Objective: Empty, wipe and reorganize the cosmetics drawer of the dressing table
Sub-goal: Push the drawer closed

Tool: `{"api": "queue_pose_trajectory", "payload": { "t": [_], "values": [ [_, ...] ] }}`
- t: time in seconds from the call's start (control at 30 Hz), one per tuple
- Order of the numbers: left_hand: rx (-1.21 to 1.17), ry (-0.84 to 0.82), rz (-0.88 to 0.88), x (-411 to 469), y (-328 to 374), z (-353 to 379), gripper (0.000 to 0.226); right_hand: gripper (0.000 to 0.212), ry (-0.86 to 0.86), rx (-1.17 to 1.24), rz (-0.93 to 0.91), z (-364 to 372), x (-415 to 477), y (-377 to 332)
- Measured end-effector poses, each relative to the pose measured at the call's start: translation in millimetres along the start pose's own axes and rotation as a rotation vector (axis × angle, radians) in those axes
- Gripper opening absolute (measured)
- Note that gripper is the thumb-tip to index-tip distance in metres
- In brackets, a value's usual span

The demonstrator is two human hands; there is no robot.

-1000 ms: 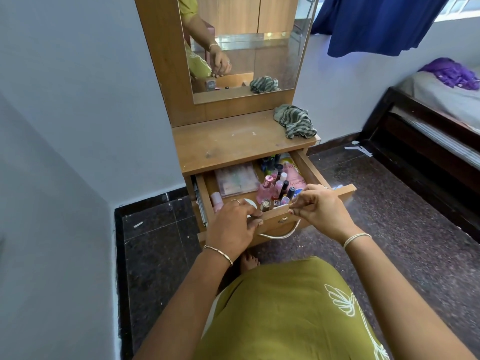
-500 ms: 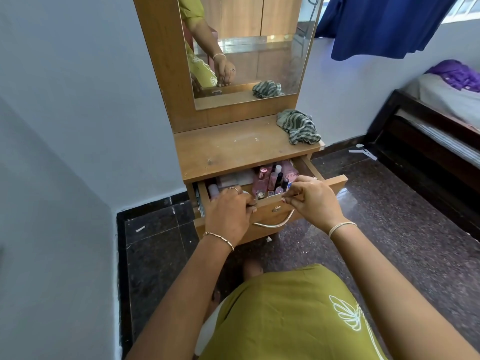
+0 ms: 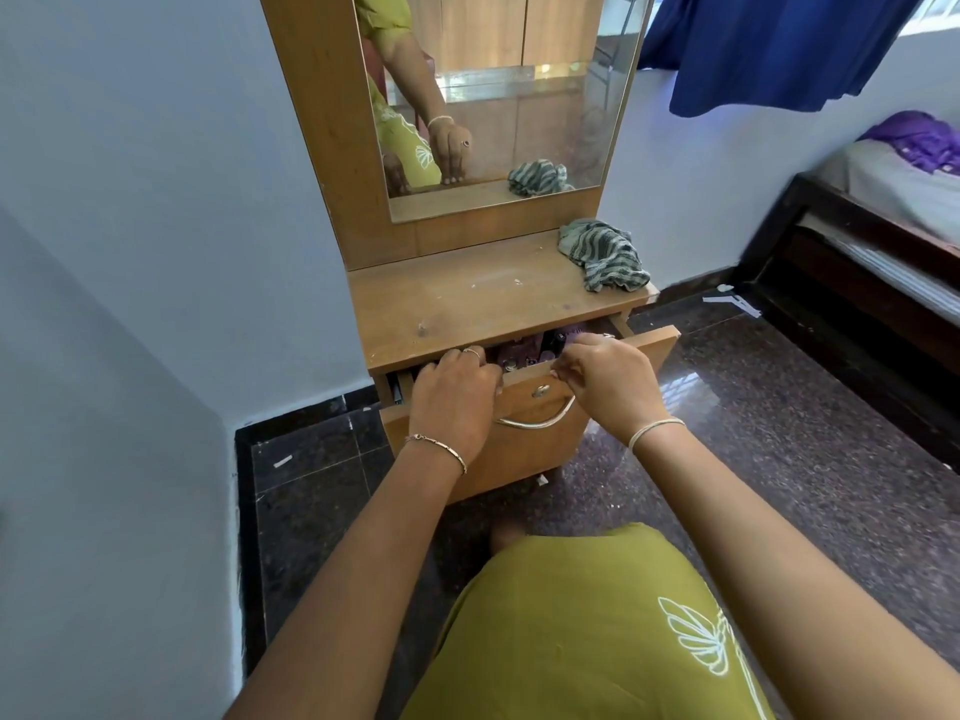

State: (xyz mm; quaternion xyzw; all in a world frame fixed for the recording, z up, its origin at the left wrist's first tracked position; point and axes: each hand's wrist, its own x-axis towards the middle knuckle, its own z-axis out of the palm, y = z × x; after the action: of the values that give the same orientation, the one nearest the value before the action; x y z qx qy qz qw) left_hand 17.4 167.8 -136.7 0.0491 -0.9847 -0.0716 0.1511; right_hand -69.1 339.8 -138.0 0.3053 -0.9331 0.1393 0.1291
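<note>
The left hand [image 3: 454, 402] and right hand [image 3: 610, 387] grip the light wooden drawer [image 3: 519, 452], fingers curled over its front. The small cosmetics bottles [image 3: 524, 351] sit inside, so emptying seems unstarted.

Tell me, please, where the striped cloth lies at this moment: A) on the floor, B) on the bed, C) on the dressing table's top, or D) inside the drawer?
C: the striped cloth lies crumpled on the right rear corner of the dressing table's top, just below the mirror.
</note>
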Motion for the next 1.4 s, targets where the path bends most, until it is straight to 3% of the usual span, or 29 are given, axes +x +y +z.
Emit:
{"api": "queue_pose_trajectory", "payload": {
  "t": [0.33,0.7,1.17,1.3,1.4],
  "values": [
    [0.081,0.043,0.005,10,-1,1,0.008,0.009,0.085,-0.147,-0.029,11,5,-10],
    [0.158,0.044,0.101,19,-12,6,0.019,0.02,0.089,-0.271,-0.161,12,29,-3],
    [0.21,0.106,0.134,33,-26,9,0.024,0.011,0.18,-0.247,-0.178,21,45,5],
    [0.187,0.144,0.083,40,-30,11,0.038,0.032,0.16,-0.227,-0.135,22,52,4],
    [0.127,0.042,0.001,45,-36,14,0.062,0.049,0.111,-0.207,-0.136,24,57,6]
  ]
}}
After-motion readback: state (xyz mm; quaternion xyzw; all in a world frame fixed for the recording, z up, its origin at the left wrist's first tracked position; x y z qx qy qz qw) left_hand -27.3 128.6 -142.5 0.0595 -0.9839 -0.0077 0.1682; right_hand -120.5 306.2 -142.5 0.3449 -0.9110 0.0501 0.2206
